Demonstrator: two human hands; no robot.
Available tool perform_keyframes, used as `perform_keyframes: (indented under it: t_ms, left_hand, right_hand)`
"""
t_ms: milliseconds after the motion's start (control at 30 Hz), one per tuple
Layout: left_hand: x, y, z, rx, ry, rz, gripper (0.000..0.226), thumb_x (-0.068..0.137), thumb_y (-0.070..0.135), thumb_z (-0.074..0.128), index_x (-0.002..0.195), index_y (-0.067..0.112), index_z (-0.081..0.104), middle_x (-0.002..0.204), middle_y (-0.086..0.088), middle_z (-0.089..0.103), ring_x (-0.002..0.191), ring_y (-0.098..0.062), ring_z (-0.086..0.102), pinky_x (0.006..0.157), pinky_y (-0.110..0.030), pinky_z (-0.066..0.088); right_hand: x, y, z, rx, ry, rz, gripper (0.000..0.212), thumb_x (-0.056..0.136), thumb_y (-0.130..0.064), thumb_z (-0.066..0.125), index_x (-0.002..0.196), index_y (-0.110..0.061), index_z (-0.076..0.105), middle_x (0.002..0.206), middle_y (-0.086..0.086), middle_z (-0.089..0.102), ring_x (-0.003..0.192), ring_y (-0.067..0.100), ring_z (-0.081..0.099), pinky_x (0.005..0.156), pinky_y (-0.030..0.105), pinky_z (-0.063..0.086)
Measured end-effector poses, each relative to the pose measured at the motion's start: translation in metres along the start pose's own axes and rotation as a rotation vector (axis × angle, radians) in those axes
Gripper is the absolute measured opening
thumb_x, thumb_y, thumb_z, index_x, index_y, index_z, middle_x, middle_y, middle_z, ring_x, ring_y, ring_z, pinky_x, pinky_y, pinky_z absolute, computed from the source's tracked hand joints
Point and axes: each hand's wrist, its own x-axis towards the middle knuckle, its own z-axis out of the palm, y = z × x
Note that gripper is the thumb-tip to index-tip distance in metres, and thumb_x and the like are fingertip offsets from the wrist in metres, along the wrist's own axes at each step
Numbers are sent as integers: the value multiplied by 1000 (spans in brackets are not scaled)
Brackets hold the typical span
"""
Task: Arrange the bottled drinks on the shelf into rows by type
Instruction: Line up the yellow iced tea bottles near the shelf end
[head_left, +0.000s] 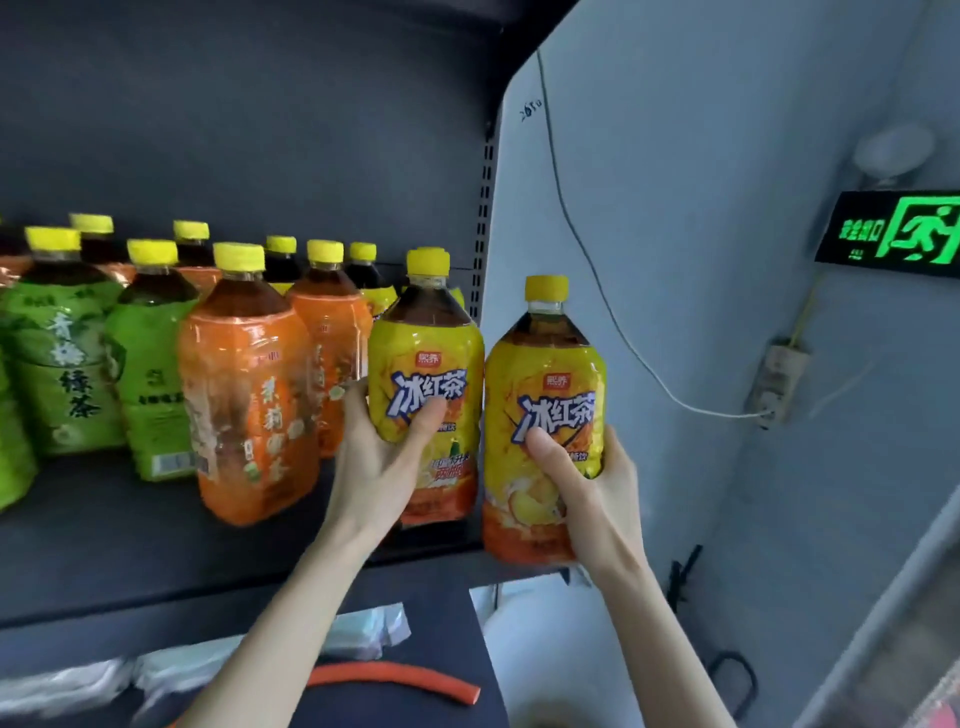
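Observation:
My left hand grips a yellow-labelled iced tea bottle standing at the right end of the dark shelf. My right hand holds a second yellow iced tea bottle just past the shelf's right front corner, upright and touching the first. Left of them stand orange-labelled bottles in a row going back, then green-labelled tea bottles further left. All have yellow caps. More bottles stand behind, partly hidden.
A grey wall with a white cable borders the shelf on the right, and a green exit sign glows there. On the lower shelf lie white packets and an orange tube.

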Motion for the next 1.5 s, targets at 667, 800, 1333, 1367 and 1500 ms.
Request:
perform_keyframes:
  t_ms: [667, 800, 1333, 1367, 1500]
  left_hand:
    - [106, -63, 22, 366, -174, -218, 84, 84, 63, 46, 147, 16, 19, 146, 2, 39, 135, -18, 35, 112, -44, 29]
    - [120, -70, 28, 291, -166, -277, 83, 81, 64, 48, 148, 26, 17, 147, 4, 39, 134, -17, 37, 111, -45, 31]
    - [130, -82, 29, 146, -158, -260, 56, 95, 42, 45, 145, 26, 26, 139, 3, 47, 125, -16, 46, 106, -38, 37]
    - [129, -82, 30, 151, -156, -255, 55, 95, 42, 45, 145, 26, 26, 139, 3, 46, 125, -16, 46, 106, -37, 37]
    - [128, -78, 28, 179, -186, -271, 59, 95, 45, 45, 146, 27, 22, 142, 4, 43, 126, -14, 43, 106, -35, 35]
  right_hand:
    - [98, 46, 4, 166, -147, 27, 46, 64, -45, 74, 104, -24, 63, 97, -3, 74, 84, 12, 73, 63, 23, 57]
    - [102, 47, 5, 186, -164, 4, 48, 64, -44, 75, 105, -22, 63, 95, -3, 74, 83, 12, 72, 60, 20, 55]
    - [102, 51, 11, 168, -162, -46, 49, 65, -41, 75, 109, -26, 59, 94, -11, 73, 83, 6, 71, 62, 20, 55]
    - [102, 52, 12, 164, -160, -48, 50, 65, -41, 75, 109, -25, 59, 94, -11, 73, 83, 7, 71, 62, 20, 55]
    - [99, 50, 14, 135, -158, -65, 54, 64, -44, 76, 111, -25, 57, 95, -11, 72, 85, 7, 71, 63, 21, 56]
